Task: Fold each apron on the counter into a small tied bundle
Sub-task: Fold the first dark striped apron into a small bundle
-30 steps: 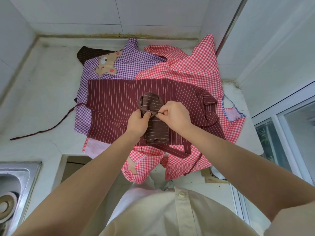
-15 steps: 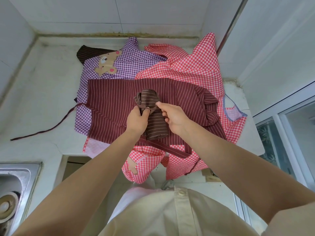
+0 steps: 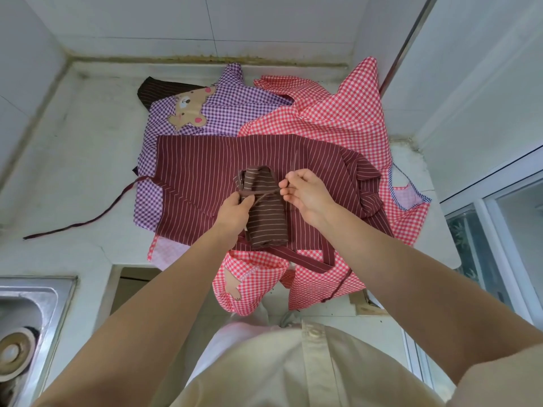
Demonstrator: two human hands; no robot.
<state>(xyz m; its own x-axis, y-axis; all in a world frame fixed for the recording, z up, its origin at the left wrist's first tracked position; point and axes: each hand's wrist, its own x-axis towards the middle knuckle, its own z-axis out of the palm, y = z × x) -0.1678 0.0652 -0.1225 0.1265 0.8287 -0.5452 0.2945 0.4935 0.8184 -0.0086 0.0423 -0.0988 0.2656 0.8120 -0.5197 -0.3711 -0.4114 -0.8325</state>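
Note:
A brown striped apron rolled into a small bundle (image 3: 266,214) lies on top of a spread maroon striped apron (image 3: 202,177). A thin brown strap (image 3: 264,193) crosses the bundle's upper part. My left hand (image 3: 235,210) pinches the strap at the bundle's left side. My right hand (image 3: 305,190) pinches the strap's other end to the right, and a loose tail rises from its fingers. Under the maroon apron lie a purple checked apron with a bear patch (image 3: 205,113) and a red checked apron (image 3: 338,116).
The aprons cover the white counter (image 3: 73,160), whose front edge they overhang. A maroon strap (image 3: 88,218) trails left across the counter. A steel sink (image 3: 26,318) sits at lower left. Tiled walls close the back and left; a window frame (image 3: 484,230) stands at right.
My hands have drawn apart, the right one moving right and up with its strap end. The strap now lies taut across the bundle, and the bundle has shifted slightly.

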